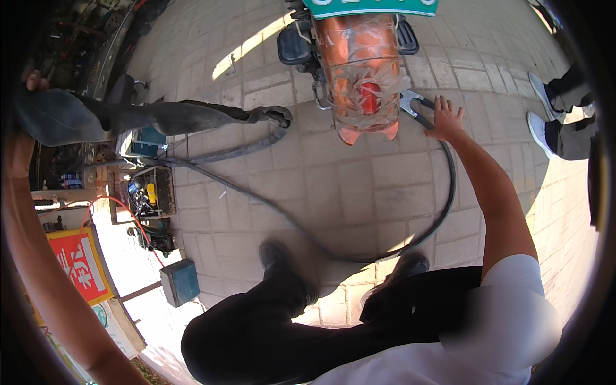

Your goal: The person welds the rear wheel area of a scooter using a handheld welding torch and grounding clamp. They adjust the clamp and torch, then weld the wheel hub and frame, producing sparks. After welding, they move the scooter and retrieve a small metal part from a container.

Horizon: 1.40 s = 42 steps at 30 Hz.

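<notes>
1. The right hand [444, 119], arm stretched forward, fingers spread and unclenched, rests on the black rubber inner tube [449, 186] looped on the paved floor [359, 173].
2. The left hand [32, 82], raised at the frame's edge, grips a dark grey rubber strip [147, 119].

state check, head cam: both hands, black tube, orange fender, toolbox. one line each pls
Right hand: open, fingers spread, resting on the black rubber inner tube.
Left hand: raised at frame edge, grip cannot be told.
Black rubber inner tube: limp, looped on the grey paving bricks.
Orange rear fender: wrapped in clear tape.
Open metal toolbox: lid off, tools inside.
</notes>
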Motion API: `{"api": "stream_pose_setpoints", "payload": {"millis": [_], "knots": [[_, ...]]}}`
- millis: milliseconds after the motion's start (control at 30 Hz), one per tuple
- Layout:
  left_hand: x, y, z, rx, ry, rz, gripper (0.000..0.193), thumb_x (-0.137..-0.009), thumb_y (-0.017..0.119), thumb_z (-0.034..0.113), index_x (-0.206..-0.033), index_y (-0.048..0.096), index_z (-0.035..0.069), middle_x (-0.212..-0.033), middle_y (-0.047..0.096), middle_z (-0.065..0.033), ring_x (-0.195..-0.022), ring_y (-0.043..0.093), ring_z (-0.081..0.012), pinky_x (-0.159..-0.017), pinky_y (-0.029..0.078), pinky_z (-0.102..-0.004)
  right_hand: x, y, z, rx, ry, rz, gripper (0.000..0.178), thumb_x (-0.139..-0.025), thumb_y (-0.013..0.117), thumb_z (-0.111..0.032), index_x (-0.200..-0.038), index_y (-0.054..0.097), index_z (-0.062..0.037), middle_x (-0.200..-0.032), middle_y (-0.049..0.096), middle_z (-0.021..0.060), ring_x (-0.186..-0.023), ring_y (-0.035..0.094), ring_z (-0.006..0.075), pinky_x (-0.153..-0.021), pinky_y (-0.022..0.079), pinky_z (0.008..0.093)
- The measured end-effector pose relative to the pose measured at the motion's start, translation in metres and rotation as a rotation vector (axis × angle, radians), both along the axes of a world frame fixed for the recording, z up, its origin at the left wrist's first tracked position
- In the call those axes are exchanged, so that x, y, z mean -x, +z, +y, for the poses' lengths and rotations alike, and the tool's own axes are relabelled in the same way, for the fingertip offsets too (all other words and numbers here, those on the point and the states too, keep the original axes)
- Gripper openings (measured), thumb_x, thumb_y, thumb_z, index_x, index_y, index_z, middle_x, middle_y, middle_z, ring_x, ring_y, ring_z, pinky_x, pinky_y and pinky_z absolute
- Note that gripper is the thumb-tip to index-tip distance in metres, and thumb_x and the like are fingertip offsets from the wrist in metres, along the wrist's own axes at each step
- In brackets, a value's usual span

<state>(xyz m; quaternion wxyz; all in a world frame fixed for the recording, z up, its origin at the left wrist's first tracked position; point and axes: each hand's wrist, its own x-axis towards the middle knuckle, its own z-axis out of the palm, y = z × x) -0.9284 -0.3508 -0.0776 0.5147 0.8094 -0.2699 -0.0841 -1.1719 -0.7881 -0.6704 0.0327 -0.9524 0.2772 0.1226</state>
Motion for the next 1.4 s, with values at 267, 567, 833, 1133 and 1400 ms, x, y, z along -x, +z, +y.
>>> {"api": "stream_pose_setpoints", "payload": {"millis": [267, 567, 833, 1133, 1400], "knots": [[0.08, -0.275, 0.055, 0.119, 0.351, 0.867, 0.037, -0.091, 0.062, 0.045, -0.093, 0.054, 0.009, -0.066, 0.052, -0.0034, -0.06, 0.054, -0.0171, -0.061, 0.045, -0.0323, 0.054, 0.07, 0.113, -0.623, 0.335, -0.33, 0.065, -0.084, 0.07, -0.034, -0.133, 0.047, 0.0022, -0.129, 0.056, 0.0219, -0.122, 0.049, 0.039, -0.101, 0.04, 0.0463], [0.151, -0.369, 0.038, 0.472, 0.109, 1.409, 0.034, -0.096, 0.056, 0.039, -0.11, 0.051, 0.009, -0.094, 0.057, -0.0085, -0.091, 0.056, -0.0265, -0.087, 0.045, -0.0425, 0.027, 0.069, 0.25, -0.808, 1.173, -0.042, 0.09, -0.074, 0.072, -0.061, -0.137, 0.046, -0.0025, -0.139, 0.047, 0.0191, -0.139, 0.034, 0.0342, -0.114, 0.023, 0.0524], [0.136, -0.395, -0.014, 0.362, 0.061, 1.352, 0.033, -0.1, 0.051, 0.042, -0.107, 0.052, 0.01, -0.093, 0.056, -0.0042, -0.091, 0.056, -0.02, -0.085, 0.048, -0.04, 0.112, 0.078, 0.308, -2.289, 0.545, 0.76, 0.099, -0.075, 0.079, -0.052, -0.145, 0.034, 0.0011, -0.142, 0.048, 0.0169, -0.132, 0.044, 0.0253, -0.112, 0.029, 0.0422], [0.202, -0.538, -0.088, -0.186, -0.216, 0.971, 0.036, -0.097, 0.062, 0.024, -0.117, 0.043, 0.001, -0.105, 0.056, -0.0079, -0.097, 0.056, -0.0163, -0.083, 0.047, -0.0332, 0.042, 0.038, 0.204, -1.908, -0.75, -0.339, 0.084, -0.087, 0.061, -0.063, -0.141, 0.041, -0.0012, -0.125, 0.058, 0.0126, -0.108, 0.056, 0.0198, -0.091, 0.046, 0.041], [0.205, -0.535, -0.075, -0.097, -0.215, 1.119, 0.029, -0.091, 0.065, 0.009, -0.113, 0.047, 0.004, -0.105, 0.055, -0.0061, -0.096, 0.057, -0.017, -0.081, 0.047, -0.0334, 0.006, 0.004, 0.151, -1.045, -0.461, -0.49, 0.062, -0.081, 0.076, -0.036, -0.126, 0.057, 0.0016, -0.099, 0.065, 0.0138, -0.088, 0.064, 0.0268, -0.077, 0.053, 0.0369]]}}
